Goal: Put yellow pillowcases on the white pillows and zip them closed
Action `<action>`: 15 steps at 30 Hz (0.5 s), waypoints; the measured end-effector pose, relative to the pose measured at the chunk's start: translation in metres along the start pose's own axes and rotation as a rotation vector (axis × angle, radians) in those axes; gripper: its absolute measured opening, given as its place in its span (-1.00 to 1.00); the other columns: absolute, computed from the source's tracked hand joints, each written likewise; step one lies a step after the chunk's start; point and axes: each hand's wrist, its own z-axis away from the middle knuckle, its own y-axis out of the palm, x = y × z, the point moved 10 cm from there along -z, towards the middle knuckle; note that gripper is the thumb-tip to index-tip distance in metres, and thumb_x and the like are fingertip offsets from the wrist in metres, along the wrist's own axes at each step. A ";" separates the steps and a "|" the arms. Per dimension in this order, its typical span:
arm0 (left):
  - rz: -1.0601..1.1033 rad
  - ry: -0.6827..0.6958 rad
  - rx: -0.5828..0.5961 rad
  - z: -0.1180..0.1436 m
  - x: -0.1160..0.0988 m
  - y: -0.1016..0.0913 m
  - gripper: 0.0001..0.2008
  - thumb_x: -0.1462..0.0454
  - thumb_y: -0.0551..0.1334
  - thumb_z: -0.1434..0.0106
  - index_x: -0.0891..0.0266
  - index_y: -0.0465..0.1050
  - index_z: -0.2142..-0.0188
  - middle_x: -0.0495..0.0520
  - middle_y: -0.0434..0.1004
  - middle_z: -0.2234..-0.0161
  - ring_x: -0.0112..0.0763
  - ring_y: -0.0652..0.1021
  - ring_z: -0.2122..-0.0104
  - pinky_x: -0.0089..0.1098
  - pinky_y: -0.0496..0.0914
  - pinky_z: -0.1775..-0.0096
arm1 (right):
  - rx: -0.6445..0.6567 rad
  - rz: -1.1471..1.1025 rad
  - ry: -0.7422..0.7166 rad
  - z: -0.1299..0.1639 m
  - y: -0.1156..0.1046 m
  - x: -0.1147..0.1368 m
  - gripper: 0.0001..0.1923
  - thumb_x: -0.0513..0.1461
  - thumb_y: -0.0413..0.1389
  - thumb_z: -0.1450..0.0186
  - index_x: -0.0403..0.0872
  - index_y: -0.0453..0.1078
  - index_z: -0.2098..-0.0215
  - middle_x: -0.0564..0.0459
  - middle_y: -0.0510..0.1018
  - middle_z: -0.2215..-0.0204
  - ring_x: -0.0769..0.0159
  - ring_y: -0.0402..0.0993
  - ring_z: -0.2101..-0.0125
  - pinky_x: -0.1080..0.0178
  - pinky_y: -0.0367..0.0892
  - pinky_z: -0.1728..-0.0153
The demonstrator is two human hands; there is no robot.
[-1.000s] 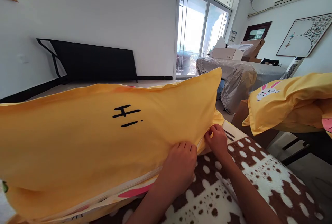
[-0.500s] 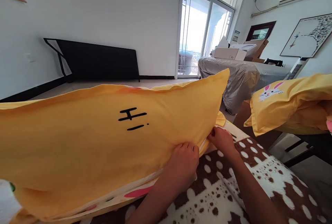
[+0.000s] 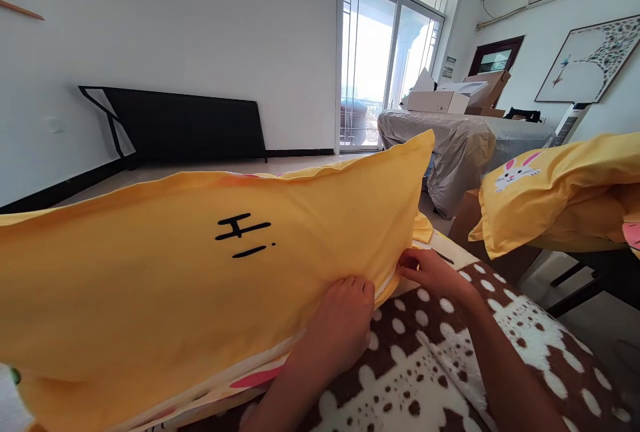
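A large yellow pillow point(image 3: 165, 285) with black "Hi!" lettering lies across the front of the view, its top right corner pointing up. Along its lower edge runs a pale opening or zipper seam, with a pink and cream patterned side below. My left hand point(image 3: 345, 319) is closed on the yellow fabric near the right end of that edge. At the seam by the right side, my right hand point(image 3: 425, 269) has its fingers curled and pinched against the edge; what they grip there is too small to make out. A brown and white spotted blanket point(image 3: 400, 359) lies beneath both forearms.
On the right, another yellow pillow with a rabbit print point(image 3: 560, 185) rests on a dark support. Behind it stands a plastic-covered piece of furniture point(image 3: 460, 152) bearing cardboard boxes point(image 3: 437, 101). A black folded frame point(image 3: 195, 125) leans by the left wall.
The view has shifted slightly, so the pillow and both hands appear a little further left. My left hand keeps its grip. The right hand's fingers have loosened slightly at the seam.
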 end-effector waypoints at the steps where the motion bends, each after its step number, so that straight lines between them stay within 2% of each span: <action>1: 0.000 -0.002 0.005 0.000 0.000 0.000 -0.77 0.47 -0.05 -0.19 0.25 0.33 0.32 0.13 0.43 0.33 -0.19 0.45 0.33 -0.23 0.34 0.30 | 0.013 -0.048 -0.020 0.000 0.000 -0.002 -0.88 -0.24 0.02 -0.18 -0.07 0.38 0.41 0.08 0.52 0.49 0.35 0.37 0.48 0.33 0.21 0.45; 5: 0.011 -0.004 0.020 -0.001 0.000 0.000 -0.76 0.45 -0.08 -0.23 0.25 0.33 0.32 0.14 0.43 0.31 -0.21 0.44 0.32 -0.24 0.34 0.29 | -0.045 -0.057 0.031 -0.002 -0.004 -0.026 -0.87 -0.32 -0.03 -0.11 -0.09 0.36 0.45 0.09 0.49 0.52 0.36 0.34 0.50 0.32 0.22 0.43; 10: -0.004 0.008 0.053 0.000 -0.004 0.000 -0.77 0.46 -0.06 -0.20 0.26 0.33 0.32 0.14 0.43 0.31 -0.21 0.45 0.31 -0.24 0.35 0.28 | -0.108 -0.025 0.054 -0.006 -0.004 -0.045 -0.79 -0.35 -0.04 -0.04 -0.08 0.37 0.38 0.13 0.47 0.56 0.38 0.33 0.53 0.31 0.23 0.43; 12: -0.014 0.023 0.058 0.001 -0.009 -0.002 -0.75 0.49 -0.04 -0.13 0.27 0.35 0.31 0.16 0.44 0.32 -0.18 0.46 0.31 -0.22 0.36 0.27 | -0.197 -0.015 0.061 -0.006 -0.012 -0.050 -0.82 -0.32 -0.01 -0.05 -0.08 0.36 0.37 0.13 0.46 0.56 0.37 0.35 0.53 0.30 0.24 0.42; 15: -0.029 0.027 0.123 0.004 -0.017 0.002 -0.68 0.54 -0.01 -0.04 0.31 0.38 0.27 0.19 0.46 0.29 -0.13 0.48 0.29 -0.18 0.38 0.27 | -0.458 -0.055 0.108 0.001 -0.038 -0.061 -0.81 -0.23 0.02 -0.10 -0.08 0.33 0.30 0.09 0.47 0.50 0.35 0.37 0.52 0.27 0.28 0.42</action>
